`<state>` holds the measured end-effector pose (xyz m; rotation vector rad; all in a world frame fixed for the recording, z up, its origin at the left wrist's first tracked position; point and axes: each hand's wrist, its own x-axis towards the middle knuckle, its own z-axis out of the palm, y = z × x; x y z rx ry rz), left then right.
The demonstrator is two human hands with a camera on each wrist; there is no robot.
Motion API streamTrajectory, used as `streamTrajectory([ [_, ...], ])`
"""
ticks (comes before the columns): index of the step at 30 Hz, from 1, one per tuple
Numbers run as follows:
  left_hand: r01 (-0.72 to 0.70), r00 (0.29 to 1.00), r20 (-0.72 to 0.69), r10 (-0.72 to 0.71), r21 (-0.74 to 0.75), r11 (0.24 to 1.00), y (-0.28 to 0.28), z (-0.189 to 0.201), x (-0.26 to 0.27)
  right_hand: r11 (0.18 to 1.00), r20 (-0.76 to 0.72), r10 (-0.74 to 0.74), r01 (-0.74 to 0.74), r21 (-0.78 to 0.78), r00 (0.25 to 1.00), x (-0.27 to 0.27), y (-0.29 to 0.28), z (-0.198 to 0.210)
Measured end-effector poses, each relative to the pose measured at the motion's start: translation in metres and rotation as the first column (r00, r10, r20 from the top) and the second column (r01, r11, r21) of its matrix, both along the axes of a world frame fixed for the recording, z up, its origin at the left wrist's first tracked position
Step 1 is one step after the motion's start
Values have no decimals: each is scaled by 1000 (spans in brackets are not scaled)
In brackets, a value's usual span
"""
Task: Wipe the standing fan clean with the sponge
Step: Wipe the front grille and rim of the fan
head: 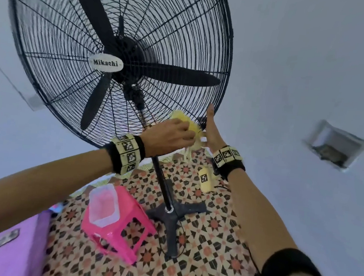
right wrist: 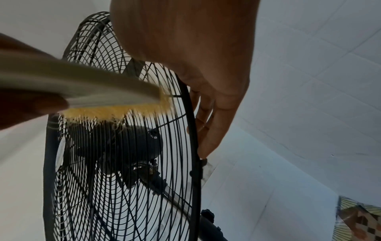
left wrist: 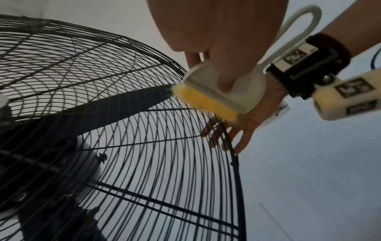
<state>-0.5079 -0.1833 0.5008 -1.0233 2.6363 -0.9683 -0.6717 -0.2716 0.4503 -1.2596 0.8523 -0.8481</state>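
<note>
The black standing fan [head: 118, 44] carries a white badge [head: 106, 63] at the centre of its wire guard. My left hand [head: 170, 134] grips a yellow sponge [head: 192, 125] by its white plastic back [left wrist: 226, 81]. The yellow pad [left wrist: 206, 99] presses on the guard's wires near the lower right rim, over a blade tip. My right hand [head: 212, 129] holds that rim [right wrist: 193, 124], thumb pointing up along it. Its fingers [left wrist: 214, 135] lie behind the wires. In the right wrist view the sponge [right wrist: 115, 112] is blurred, just left of my right hand [right wrist: 216, 97].
The fan's pole runs down to a black cross base [head: 174, 214] on a patterned tile floor. A pink stool [head: 120, 227] with a clear tub [head: 102, 205] on it stands left of the base. A purple surface [head: 13, 244] sits at lower left. White walls surround, with a recess [head: 334, 146].
</note>
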Motion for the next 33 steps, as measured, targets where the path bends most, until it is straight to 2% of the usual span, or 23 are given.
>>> streamTrajectory([
  [2,-143,984,116,134,77,987,10,-19,1,1000,4,3,-3,21,1000,-1,-1,1],
  [4,-335,926,238,293,161,928,26,-45,14,999,5,23,-23,36,1000,1,-2,0],
  [5,-357,920,231,316,166,919,33,-51,20,999,6,26,-26,40,1000,3,-3,-2],
  [7,-294,948,158,276,107,950,33,-47,24,999,5,3,-3,49,1000,6,-6,-6],
  [9,-176,983,58,177,-14,984,23,-31,15,999,-8,2,-2,48,1000,8,-5,-5],
  [12,-107,994,18,109,-104,989,16,-13,-2,999,-7,21,-20,46,1000,5,-5,-7],
  [15,-198,980,25,199,-38,980,30,-35,7,998,8,33,-34,51,999,2,-1,-4],
  [18,-311,941,-124,315,49,949,49,-42,17,997,20,30,-31,65,999,2,3,-3],
  [20,-293,927,-229,296,45,955,50,-32,14,997,20,25,-26,77,1000,2,7,1],
  [21,-270,935,-233,268,25,963,48,-26,11,997,11,20,-21,78,1000,1,9,2],
  [23,-249,955,-169,243,-17,968,41,-18,3,998,-17,2,-1,69,1000,2,11,3],
  [25,-292,953,-88,290,-5,956,36,-16,-10,997,-20,1,1,83,1000,3,8,0],
  [28,-504,864,81,498,124,855,43,-36,-14,995,-11,41,-39,97,999,1,4,-1],
  [30,-571,816,-1,579,163,805,52,-47,-2,996,-8,36,-35,85,999,0,5,0],
  [33,-541,731,-322,601,263,799,58,-53,18,996,-7,24,-23,82,1000,1,10,3],
])
